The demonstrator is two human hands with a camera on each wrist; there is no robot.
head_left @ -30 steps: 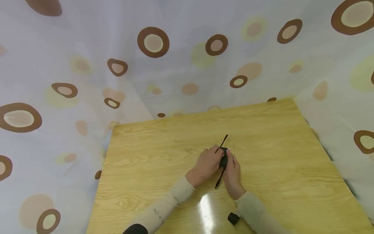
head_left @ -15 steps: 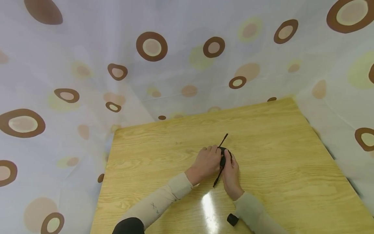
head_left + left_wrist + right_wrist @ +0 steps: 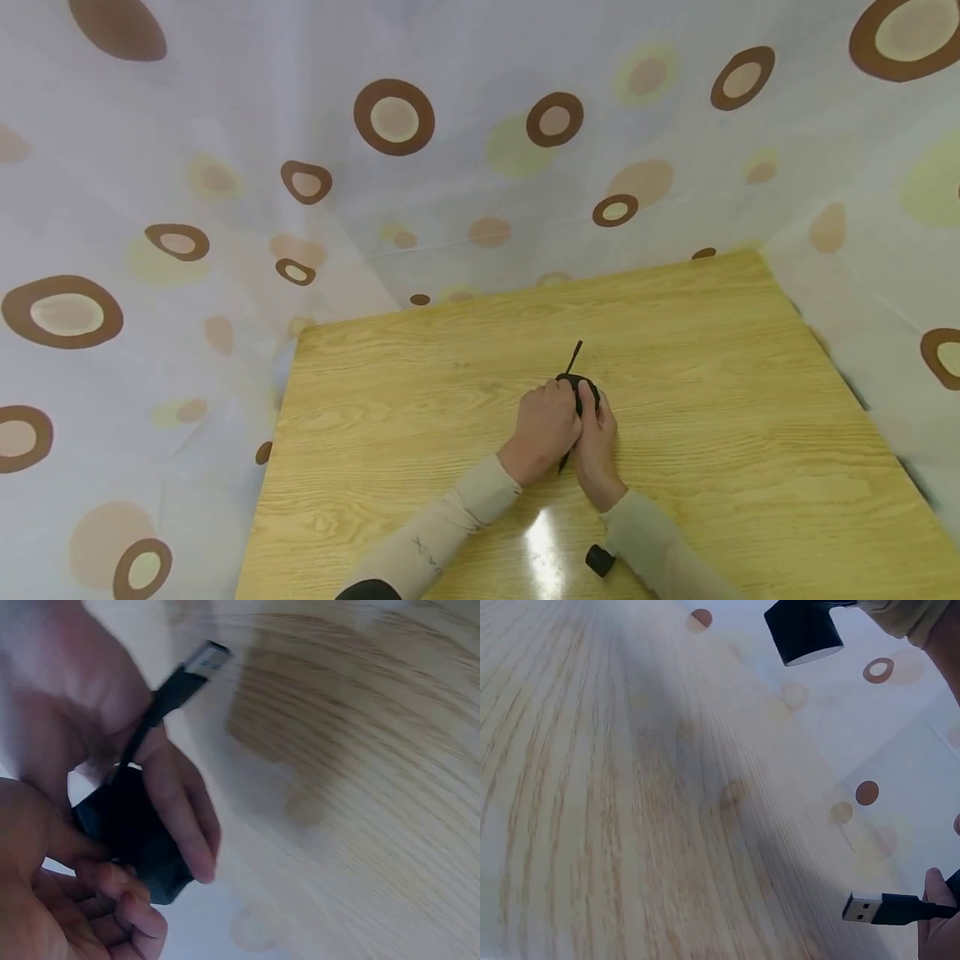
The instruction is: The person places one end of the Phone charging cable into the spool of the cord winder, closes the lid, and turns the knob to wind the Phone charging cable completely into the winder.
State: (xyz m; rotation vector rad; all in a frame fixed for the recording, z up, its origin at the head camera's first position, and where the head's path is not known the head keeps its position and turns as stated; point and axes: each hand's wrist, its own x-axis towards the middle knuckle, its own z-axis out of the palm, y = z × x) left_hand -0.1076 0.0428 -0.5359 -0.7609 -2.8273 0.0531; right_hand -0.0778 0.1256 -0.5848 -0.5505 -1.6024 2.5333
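Both hands hold a black flat-sided piece (image 3: 139, 825) with a short USB cable, close over the table. My left hand (image 3: 546, 423) pinches its near-left side with bent fingers, thumb against fingertips in the left wrist view. On the other side, my right hand (image 3: 597, 450) grips it, thumb on top and fingers along its edge. A USB plug (image 3: 184, 682) with a bare metal end sticks out beside the right palm; the right wrist view shows this metal plug (image 3: 870, 908) too. Another thin black end (image 3: 574, 357) points away beyond the hands. Fingers hide much of the piece.
The wood-grain table (image 3: 420, 375) is enclosed at the back and sides by a pale curtain (image 3: 465, 167) printed with brown rings. A black wrist camera (image 3: 600, 560) sits by the right sleeve, and another black wrist camera (image 3: 802, 634) shows on the left wrist.
My left hand has shifted right, closer against the right hand, and now covers most of the near cable end. The black piece has turned slightly; the right hand stays nearly in place.
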